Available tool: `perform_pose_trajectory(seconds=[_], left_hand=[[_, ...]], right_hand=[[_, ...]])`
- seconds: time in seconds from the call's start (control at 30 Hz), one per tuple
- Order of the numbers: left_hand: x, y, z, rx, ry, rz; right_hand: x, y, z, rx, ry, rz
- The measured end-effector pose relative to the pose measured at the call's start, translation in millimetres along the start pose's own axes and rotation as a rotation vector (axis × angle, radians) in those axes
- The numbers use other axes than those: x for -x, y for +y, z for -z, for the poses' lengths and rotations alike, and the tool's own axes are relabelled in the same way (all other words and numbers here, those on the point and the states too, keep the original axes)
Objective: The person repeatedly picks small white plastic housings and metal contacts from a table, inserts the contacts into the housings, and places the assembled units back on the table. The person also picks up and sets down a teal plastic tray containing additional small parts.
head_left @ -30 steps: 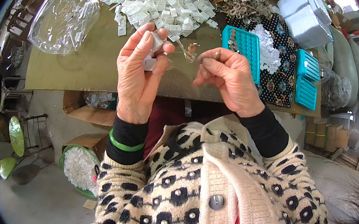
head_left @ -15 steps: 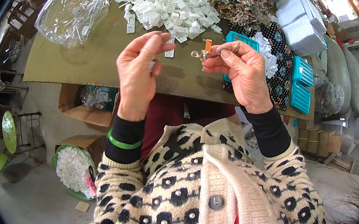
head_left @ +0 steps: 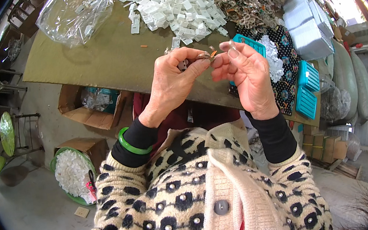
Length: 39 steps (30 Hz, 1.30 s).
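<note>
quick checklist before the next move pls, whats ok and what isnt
1. Left hand pinching the small orange part: ok.
2. Right hand firmly on that part too: cannot tell, fingertips crowd together there.
3. White pieces heaped on the table past the hands: ok.
4. Table free of stray bits: not ok, an orange scrap lies there.
5. Turquoise tray fully visible: not ok, right hand partly covers it.
</note>
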State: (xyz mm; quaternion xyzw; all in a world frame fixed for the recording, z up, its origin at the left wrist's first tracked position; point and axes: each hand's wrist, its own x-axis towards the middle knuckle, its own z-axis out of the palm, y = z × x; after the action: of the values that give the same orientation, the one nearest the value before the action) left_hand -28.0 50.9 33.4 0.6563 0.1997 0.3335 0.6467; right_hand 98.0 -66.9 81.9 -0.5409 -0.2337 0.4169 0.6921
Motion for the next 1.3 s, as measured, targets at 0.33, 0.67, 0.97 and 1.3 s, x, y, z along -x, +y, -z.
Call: perform_pose_trajectory(seconds=[0.33, 0.67, 0.97, 1.3], left_hand=[[-2, 0, 0, -0.343, -0.018, -0.355], [-4, 1, -5, -0.438, -0.017, -0.538], [-7, 13, -8, -0.213, -0.130, -0.199], [-14, 15, -14, -0.027, -0.122, 0.133]], right_hand=[[-8, 1, 8, -0.043, -0.048, -0.171], [-22, -23, 26, 0.093, -0.160, -0.293], [-11, -8, 23, 1.195, -0.172, 0.946], [1, 4, 30, 0.413, -0.088, 0.146]])
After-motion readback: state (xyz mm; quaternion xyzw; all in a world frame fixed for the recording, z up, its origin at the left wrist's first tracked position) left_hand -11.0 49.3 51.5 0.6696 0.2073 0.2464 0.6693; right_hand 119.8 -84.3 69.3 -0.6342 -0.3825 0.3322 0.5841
